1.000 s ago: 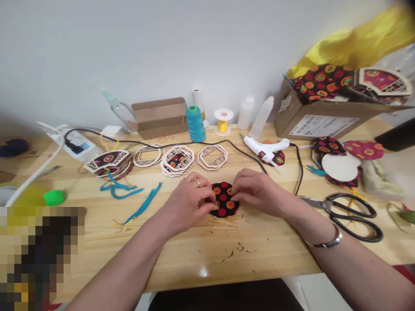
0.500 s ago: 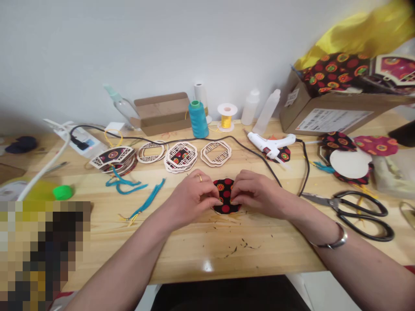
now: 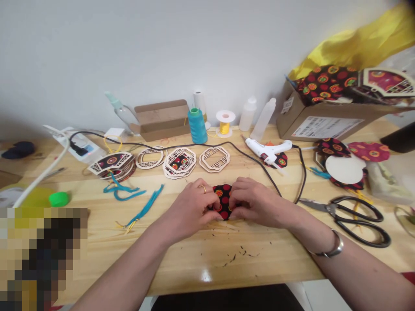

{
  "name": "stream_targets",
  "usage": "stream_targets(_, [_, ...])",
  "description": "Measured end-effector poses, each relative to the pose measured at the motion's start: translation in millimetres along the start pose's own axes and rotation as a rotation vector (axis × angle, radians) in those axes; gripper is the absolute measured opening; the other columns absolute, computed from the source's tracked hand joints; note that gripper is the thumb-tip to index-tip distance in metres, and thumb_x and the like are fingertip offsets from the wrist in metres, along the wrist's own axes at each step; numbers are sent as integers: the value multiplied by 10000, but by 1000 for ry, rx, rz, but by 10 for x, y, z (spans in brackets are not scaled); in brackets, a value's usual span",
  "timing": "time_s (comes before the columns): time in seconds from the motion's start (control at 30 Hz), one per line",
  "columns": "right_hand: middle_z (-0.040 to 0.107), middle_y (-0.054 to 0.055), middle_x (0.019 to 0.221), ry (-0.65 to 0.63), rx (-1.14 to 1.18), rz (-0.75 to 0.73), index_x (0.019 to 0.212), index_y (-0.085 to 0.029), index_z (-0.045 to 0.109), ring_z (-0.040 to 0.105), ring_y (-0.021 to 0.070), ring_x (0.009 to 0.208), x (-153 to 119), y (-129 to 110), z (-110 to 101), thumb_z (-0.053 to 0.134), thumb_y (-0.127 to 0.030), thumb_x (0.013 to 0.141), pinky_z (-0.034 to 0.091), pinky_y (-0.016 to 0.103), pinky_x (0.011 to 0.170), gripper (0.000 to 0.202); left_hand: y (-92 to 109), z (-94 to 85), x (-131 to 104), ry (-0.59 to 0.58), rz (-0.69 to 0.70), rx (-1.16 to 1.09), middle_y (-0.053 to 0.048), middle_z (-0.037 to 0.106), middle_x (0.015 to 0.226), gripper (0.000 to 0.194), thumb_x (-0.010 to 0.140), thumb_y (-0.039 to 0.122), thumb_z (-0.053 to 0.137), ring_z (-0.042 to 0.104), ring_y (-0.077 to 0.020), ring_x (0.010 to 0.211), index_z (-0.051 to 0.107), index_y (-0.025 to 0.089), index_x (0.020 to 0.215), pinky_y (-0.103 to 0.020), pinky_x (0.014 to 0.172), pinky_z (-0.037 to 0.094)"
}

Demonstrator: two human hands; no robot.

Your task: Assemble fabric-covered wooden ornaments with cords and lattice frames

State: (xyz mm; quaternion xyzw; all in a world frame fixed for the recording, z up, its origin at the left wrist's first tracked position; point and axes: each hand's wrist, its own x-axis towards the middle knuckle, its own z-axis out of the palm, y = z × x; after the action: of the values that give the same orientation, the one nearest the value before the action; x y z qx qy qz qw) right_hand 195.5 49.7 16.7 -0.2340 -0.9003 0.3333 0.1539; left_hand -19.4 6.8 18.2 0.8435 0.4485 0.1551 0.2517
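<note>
A small black fabric piece with red dots and flower prints (image 3: 223, 199) lies low over the wooden table, between both hands. My left hand (image 3: 197, 203) wears a ring and pinches the fabric's left edge between thumb and fingers. On the other side, my right hand (image 3: 251, 201) has its curled fingers and thumb closed on the right edge. The fingers cover both sides of the piece. Dark scraps (image 3: 238, 255) are scattered on the table in front of the hands.
Behind the hands lie lattice wooden frames (image 3: 214, 159) and a white glue gun (image 3: 267, 149) with a black cord. Black-handled scissors (image 3: 330, 209) rest at the right, near my forearm. Teal tassels (image 3: 147, 207) lie left. A teal thread cone (image 3: 197, 126) and cardboard box (image 3: 324, 121) stand farther back.
The view has tilted slightly, so the table scene sits a little lower. Both hands have closed further over the fabric's edges, and less of the piece shows.
</note>
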Motion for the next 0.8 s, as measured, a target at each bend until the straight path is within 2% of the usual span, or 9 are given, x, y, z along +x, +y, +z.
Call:
stream_targets(0.13, [618,56,862,143,51,-24,884,-175,641,518,176,850,-16,48,-19,658,-299,821,437,309,747,140,0,-25,-2,126,-7,-5,-34,617,907,297,738,465,692,484,-215,926,610,205,856,-369,831,410])
stream_targets(0.23, [626,66,936,166,21,-26,945,-178,630,507,195,918,-15,60,-28,690,-262,792,444,338,806,185,10,-41,-10,160,-33,14,-55,594,1070,399,695,492,720,447,-242,1022,577,203,930,-411,902,388])
stream_targets(0.43, [641,55,989,143,-4,-30,940,-193,635,500,201,946,13,27,-32,635,-115,803,450,364,839,158,18,-26,-16,135,-21,-2,-45,617,1066,259,758,392,692,440,-243,1038,572,205,891,-429,928,379])
stream_targets(0.57, [643,59,1030,136,-17,-28,973,-198,641,490,206,963,14,27,-28,632,-112,803,450,384,858,192,5,-9,-19,120,-32,6,-39,627,1082,236,748,354,707,445,-250,1037,586,204,884,-455,949,366])
stream_targets(0.8, [627,60,1051,90,-15,24,939,-197,648,485,205,1002,5,43,-28,630,-122,805,448,379,885,155,-15,-1,-22,80,-68,9,-31,617,1123,185,730,294,724,451,-245,1044,604,199,834,-434,914,399])
